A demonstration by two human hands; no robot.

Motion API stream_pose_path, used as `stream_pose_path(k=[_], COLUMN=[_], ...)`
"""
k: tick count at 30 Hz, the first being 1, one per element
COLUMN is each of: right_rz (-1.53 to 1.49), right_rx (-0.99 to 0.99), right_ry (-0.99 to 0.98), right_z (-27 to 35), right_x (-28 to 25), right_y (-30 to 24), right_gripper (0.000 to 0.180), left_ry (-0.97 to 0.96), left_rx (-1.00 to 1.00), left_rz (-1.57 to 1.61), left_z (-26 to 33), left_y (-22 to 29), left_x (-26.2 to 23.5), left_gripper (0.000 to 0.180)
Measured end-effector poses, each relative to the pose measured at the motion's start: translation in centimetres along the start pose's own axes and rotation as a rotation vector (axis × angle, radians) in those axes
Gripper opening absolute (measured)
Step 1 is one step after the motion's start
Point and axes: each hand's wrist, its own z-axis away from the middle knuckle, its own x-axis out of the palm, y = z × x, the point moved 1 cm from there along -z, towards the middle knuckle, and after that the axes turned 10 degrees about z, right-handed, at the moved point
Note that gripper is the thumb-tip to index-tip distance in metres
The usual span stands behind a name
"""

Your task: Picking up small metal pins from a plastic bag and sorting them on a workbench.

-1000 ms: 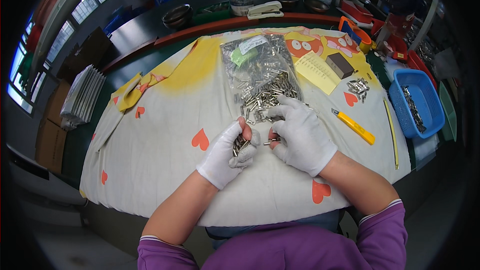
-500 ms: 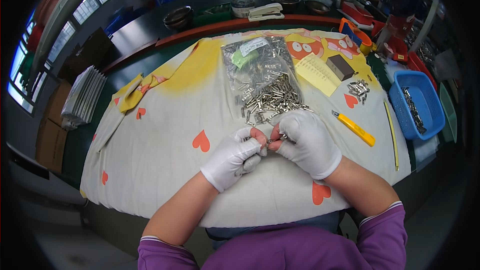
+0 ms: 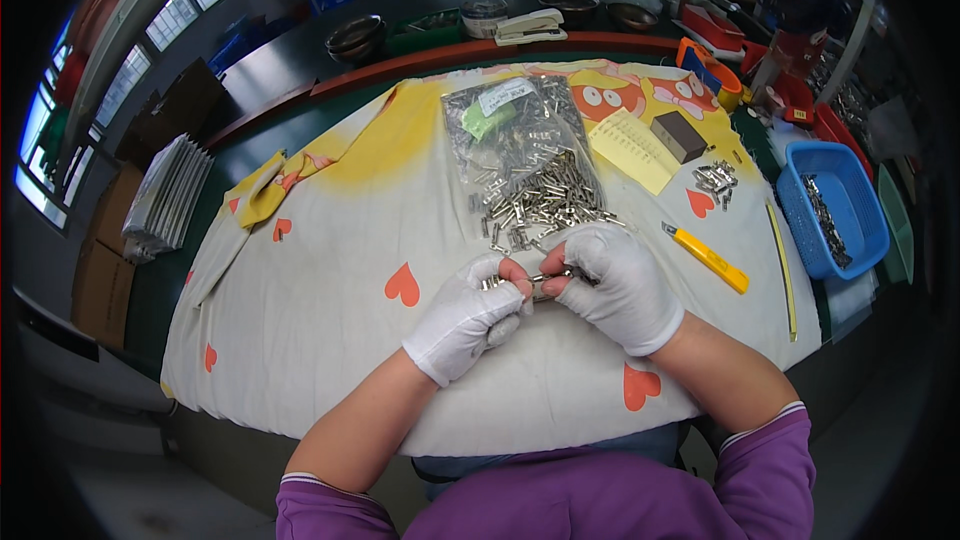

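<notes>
White gloves with bare fingertips cover both hands. My left hand [image 3: 468, 312] and my right hand [image 3: 615, 285] meet at the near side of a metal parts pile. Between their fingertips is a small silvery metal part [image 3: 538, 286], its ends hidden by the fingers. More metal pieces show at the left fingers and under the right thumb. Just beyond my hands, many similar small metal parts [image 3: 545, 190] spill from a clear plastic bag [image 3: 465, 155] with a white label and a green patch inside.
Right of the bag lie a yellow note [image 3: 632, 148], a dark block [image 3: 679, 136], a small heap of parts [image 3: 716, 180] and a yellow box cutter [image 3: 708, 259]. A blue basket [image 3: 800, 215] with metal parts stands at the right. A white stapler [image 3: 530, 27] sits behind.
My fingertips have drawn slightly apart, so more of the metal part between them shows. The parts pile and surrounding things have stayed in place.
</notes>
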Motion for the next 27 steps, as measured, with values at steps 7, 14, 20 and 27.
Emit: stream_pose_path(k=[7,14,20,27], right_rz=[-0.005,0.013,0.011,0.022], right_rx=[-0.027,-0.037,-0.04,-0.058], right_ry=[0.031,-0.02,0.009,0.024], right_z=[0.12,0.06,0.1,0.13], right_x=[0.01,0.02,0.12,0.19], right_y=[0.14,0.25,0.34,0.44], right_gripper=[0.02,0.019,0.018,0.019], left_ry=[0.017,0.005,-0.055,-0.067], left_rx=[0.008,0.03,0.034,0.038], left_rz=[0.01,-0.021,0.024,0.008], left_z=[0.11,0.07,-0.12,-0.03], left_y=[-0.05,-0.23,-0.33,-0.33], left_x=[0.18,-0.09,-0.44,-0.39], left_gripper=[0.014,0.011,0.011,0.013])
